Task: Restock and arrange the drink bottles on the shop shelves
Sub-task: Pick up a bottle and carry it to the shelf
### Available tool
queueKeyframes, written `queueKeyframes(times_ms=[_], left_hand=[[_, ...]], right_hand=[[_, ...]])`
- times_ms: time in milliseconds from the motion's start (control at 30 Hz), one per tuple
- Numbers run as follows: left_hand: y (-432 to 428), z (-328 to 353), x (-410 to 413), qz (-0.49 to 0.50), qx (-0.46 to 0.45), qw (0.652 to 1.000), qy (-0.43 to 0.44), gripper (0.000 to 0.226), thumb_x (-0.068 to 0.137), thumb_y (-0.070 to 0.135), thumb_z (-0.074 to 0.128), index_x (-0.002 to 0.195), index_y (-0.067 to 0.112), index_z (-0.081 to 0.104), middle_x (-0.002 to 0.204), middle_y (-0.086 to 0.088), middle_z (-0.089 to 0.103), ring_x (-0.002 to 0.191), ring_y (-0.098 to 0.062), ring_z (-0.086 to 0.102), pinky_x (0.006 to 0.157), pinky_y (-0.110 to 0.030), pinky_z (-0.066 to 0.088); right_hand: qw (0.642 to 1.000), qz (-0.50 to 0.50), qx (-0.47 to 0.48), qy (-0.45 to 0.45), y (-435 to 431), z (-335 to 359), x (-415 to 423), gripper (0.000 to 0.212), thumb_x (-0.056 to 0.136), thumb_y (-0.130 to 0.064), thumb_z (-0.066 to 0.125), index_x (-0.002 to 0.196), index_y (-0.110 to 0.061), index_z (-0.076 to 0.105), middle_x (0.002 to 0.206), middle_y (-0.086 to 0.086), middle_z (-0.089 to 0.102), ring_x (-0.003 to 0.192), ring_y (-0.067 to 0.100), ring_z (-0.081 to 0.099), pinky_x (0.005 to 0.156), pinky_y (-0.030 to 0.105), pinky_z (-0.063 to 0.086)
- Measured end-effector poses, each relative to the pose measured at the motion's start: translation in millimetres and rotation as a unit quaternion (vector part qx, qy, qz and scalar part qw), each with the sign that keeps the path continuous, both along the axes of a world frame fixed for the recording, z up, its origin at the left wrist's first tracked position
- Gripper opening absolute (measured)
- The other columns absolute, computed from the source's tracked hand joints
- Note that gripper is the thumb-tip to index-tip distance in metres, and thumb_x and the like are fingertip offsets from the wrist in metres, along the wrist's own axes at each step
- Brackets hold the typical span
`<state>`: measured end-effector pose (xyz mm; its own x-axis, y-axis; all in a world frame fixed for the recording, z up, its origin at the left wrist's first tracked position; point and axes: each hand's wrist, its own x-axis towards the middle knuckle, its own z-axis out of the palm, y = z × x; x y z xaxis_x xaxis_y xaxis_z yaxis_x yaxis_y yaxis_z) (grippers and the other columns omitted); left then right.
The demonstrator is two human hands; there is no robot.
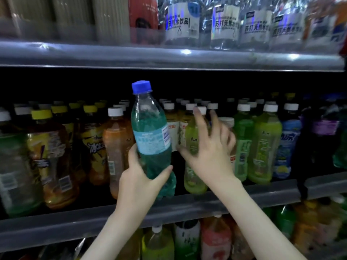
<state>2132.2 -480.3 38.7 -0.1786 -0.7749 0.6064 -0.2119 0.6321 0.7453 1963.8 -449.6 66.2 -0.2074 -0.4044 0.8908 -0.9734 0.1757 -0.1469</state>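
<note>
Bare throughout: left hand [142,177] and left forearm [125,222], right hand [210,149] and right forearm [251,222], uncovered down to the lower edge of view. Slim at the wrists, broadening lower down. Long, thin fingers [200,121]. Sharp in outline on the left, smeared by blur on the right. Nails too soft to make out.

L hand [139,180] gripping blue-cap bottle [153,139] upright, R hand [210,145] fingers spread by green bottle [193,166], mid shelf [262,196]
</note>
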Motion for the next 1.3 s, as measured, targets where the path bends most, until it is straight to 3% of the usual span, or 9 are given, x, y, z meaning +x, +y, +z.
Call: queueKeyframes(times_ms=[100,233,433,533,633,833,1067,1233,1300], left_hand=[[-1.5,0.2,-2.7,-0.004,0.01,1.0,0.018,0.087,0.07,0.037,0.08,0.141,0.03,0.03,0.102,0.021,0.056,0.092,0.0,0.057,0.074,-0.015,0.047],[-2.4,-4.0,-6.3,-0.013,0.01,0.999,0.031,0.086,0.071,0.035,0.08,0.141,0.029,0.031,0.097,0.024,0.055,0.089,0.002,0.056,0.065,-0.004,0.041],[16.8,-3.9,-15.9,-0.017,-0.029,0.999,0.023,0.092,0.07,0.031,0.08,0.145,0.024,0.027,0.104,0.022,0.052,0.088,0.006,0.052,0.066,-0.002,0.041],[31.4,-0.9,-25.7,-0.012,-0.059,0.998,0.003,0.091,0.068,0.029,0.081,0.144,0.021,0.031,0.101,0.032,0.049,0.075,0.025,0.048,0.064,0.007,0.037],[50.9,5.9,-37.8,0.01,-0.077,0.997,-0.006,0.091,0.062,0.041,0.075,0.142,0.023,0.034,0.102,0.023,0.055,0.078,0.017,0.05,0.06,0.006,0.038],[97.7,10.1,-82.1,0.041,-0.108,0.993,0.017,0.092,0.054,0.04,0.076,0.137,0.026,0.038,0.096,0.036,0.045,0.083,0.023,0.043,0.068,0.0,0.042],[144.5,9.3,-172.3,0.05,-0.085,0.995,0.035,0.083,0.053,0.037,0.075,0.126,0.01,0.045,0.094,0.032,0.049,0.077,0.034,0.046,0.064,0.01,0.035],[159.7,-1.9,-221.8,0.077,-0.033,0.993,0.079,0.078,0.06,0.024,0.086,0.125,0.024,0.043,0.092,0.03,0.054,0.074,0.028,0.052,0.06,0.005,0.039],[164.2,-2.5,-235.2,0.079,-0.018,0.993,0.088,0.074,0.062,0.021,0.086,0.121,0.03,0.041,0.095,0.03,0.053,0.076,0.029,0.05,0.06,0.005,0.039]], right_hand=[[0.999,-0.036,0.027,0.027,-16.1,-6.4,2.5,0.083,0.069,-0.034,0.076,0.142,-0.025,0.037,0.142,0.024,0.033,0.124,0.035,0.027,0.103,0.052,0.025],[0.994,0.109,-0.013,0.006,-9.4,-9.1,1.5,0.073,0.071,-0.015,0.075,0.133,-0.026,0.039,0.144,0.014,0.022,0.127,0.036,0.023,0.101,0.048,0.034],[0.971,0.229,-0.046,0.055,27.0,-25.9,0.7,0.064,0.085,-0.023,0.067,0.138,-0.029,0.032,0.149,0.009,0.017,0.135,0.038,0.035,0.099,0.034,0.044],[0.952,0.28,-0.111,0.054,43.6,-28.1,-15.7,0.055,0.086,-0.02,0.066,0.131,-0.025,0.035,0.143,0.008,0.025,0.134,0.027,0.036,0.102,0.024,0.042],[0.93,0.307,-0.199,0.049,65.5,-25.1,-32.6,0.058,0.085,-0.014,0.066,0.129,-0.021,0.029,0.135,0.011,0.028,0.136,0.01,0.031,0.101,0.014,0.039],[0.895,0.359,-0.262,0.032,121.3,-12.0,-87.9,0.061,0.081,-0.013,0.068,0.126,-0.018,0.028,0.131,-0.003,0.025,0.132,0.011,0.032,0.1,0.023,0.04],[0.909,0.335,-0.243,-0.047,173.1,-6.1,-202.0,0.056,0.082,-0.017,0.066,0.129,-0.022,0.035,0.138,0.011,0.029,0.128,0.031,0.038,0.102,0.035,0.039],[0.927,0.276,-0.243,-0.072,174.4,-1.8,-272.7,0.056,0.084,-0.02,0.065,0.131,-0.017,0.035,0.14,0.018,0.023,0.136,0.028,0.029,0.109,0.017,0.028],[0.937,0.263,-0.216,-0.078,165.9,-3.7,-289.6,0.058,0.084,-0.022,0.066,0.132,-0.021,0.035,0.144,0.012,0.021,0.14,0.01,0.023,0.105,0.008,0.027]])
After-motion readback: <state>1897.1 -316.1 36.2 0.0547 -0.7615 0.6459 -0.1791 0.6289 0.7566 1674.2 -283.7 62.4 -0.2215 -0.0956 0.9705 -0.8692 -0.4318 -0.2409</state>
